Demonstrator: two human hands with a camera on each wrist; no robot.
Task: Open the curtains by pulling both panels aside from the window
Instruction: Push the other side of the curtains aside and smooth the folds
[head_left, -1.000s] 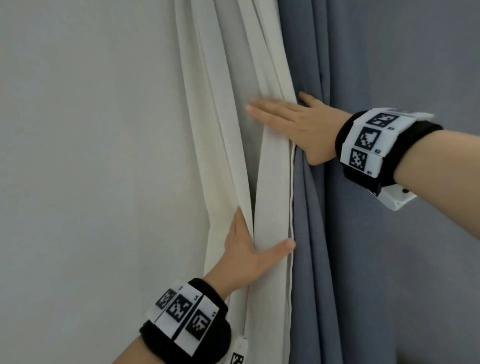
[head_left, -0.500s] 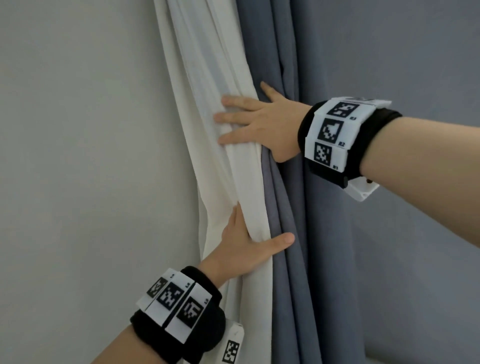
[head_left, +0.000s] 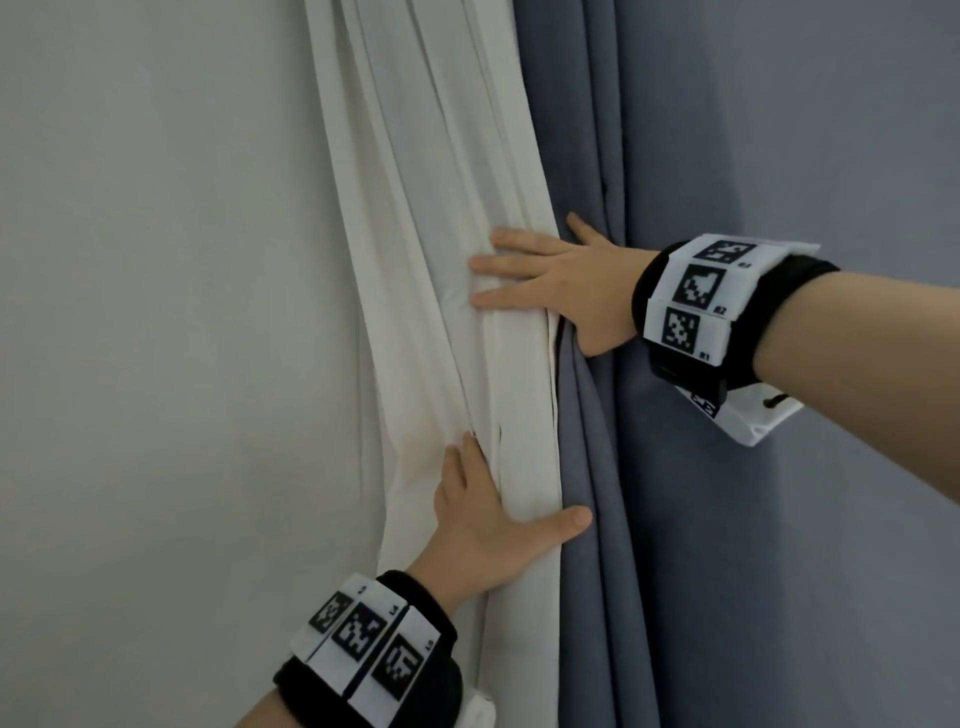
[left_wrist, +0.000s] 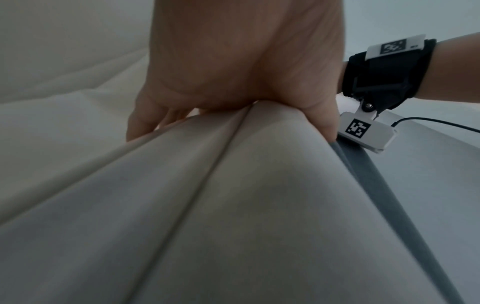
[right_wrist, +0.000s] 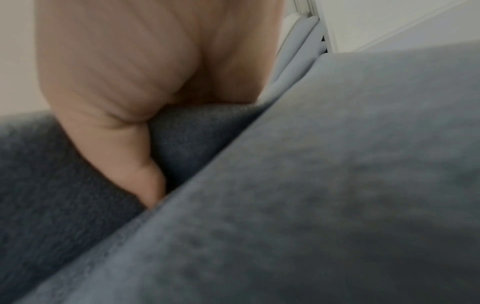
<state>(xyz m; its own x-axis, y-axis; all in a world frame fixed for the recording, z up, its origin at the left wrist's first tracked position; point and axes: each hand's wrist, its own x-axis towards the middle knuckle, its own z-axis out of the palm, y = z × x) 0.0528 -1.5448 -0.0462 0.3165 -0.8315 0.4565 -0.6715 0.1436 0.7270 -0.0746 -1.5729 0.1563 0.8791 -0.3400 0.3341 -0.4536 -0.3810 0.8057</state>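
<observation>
A white curtain panel (head_left: 431, 260) hangs bunched in folds against the pale wall, with a blue curtain panel (head_left: 701, 519) just right of it. My left hand (head_left: 519, 488) grips the white bundle low down, fingers tucked behind its left side and thumb across its right edge. In the left wrist view the left hand (left_wrist: 231, 123) straddles the white folds (left_wrist: 259, 205). Higher up, my right hand (head_left: 524, 260) presses straight fingers flat on the white folds, its thumb lying on the blue cloth. The right wrist view shows the right hand's thumb (right_wrist: 150, 181) sunk into the blue folds (right_wrist: 337, 185).
A plain pale wall (head_left: 156, 312) fills the left of the head view. The blue panel hangs in long folds to the right edge. A strip of white frame (right_wrist: 303, 8) shows at the top of the right wrist view.
Both hands have pushed the white panel leftward, and its folds are packed tighter. The left hand keeps its hold; the right hand's fingers have spread over the folds.
</observation>
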